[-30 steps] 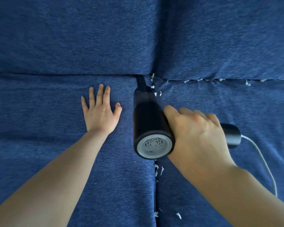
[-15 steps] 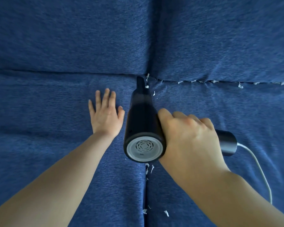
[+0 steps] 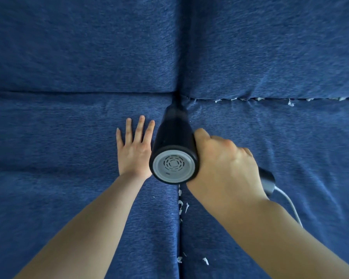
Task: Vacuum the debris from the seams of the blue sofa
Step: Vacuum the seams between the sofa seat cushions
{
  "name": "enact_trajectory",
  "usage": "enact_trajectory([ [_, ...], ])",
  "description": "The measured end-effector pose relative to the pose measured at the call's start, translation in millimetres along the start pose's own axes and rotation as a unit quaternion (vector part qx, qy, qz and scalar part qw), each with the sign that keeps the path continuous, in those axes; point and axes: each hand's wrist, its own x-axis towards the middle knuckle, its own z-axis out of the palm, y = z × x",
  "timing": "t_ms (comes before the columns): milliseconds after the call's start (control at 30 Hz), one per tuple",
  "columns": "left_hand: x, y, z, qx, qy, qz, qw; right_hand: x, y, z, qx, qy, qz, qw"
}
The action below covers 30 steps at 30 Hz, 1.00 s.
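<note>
Debris (image 3: pixel 180 206) is scattered along the blue sofa (image 3: pixel 69 57) seams below and right of the handheld vacuum (image 3: pixel 174 146), which is gripped tightly by the right hand (image 3: pixel 226 168), while the left hand (image 3: pixel 134 150) is laid flat, fingers spread, just beside it.

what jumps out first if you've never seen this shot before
The black handheld vacuum at centre, gripped by the right hand, its nozzle pushed into the junction where the blue sofa's seams cross. The left hand lies flat on the cushion beside it. White debris dots the seam below the vacuum and the seam running off to the right.
</note>
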Motion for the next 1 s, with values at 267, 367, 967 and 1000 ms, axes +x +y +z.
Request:
enact_trajectory([
  [267, 1, 0, -1, -0.086, 0.033, 0.001, 0.996, 14, 0, 5, 0.163, -0.02, 0.087, 0.983],
  [367, 3, 2, 1, -0.082, 0.042, -0.006, 0.996, 24, 6, 5, 0.245, -0.007, 0.133, 0.96],
  [967, 3, -4, 3, -0.072, 0.027, 0.017, 0.997, 45, -3, -28, 0.415, 0.061, 0.2, 0.886],
  [1000, 3, -4, 4, -0.074, 0.028, 0.017, 0.997, 44, -3, -27, 0.41, 0.068, 0.193, 0.889],
])
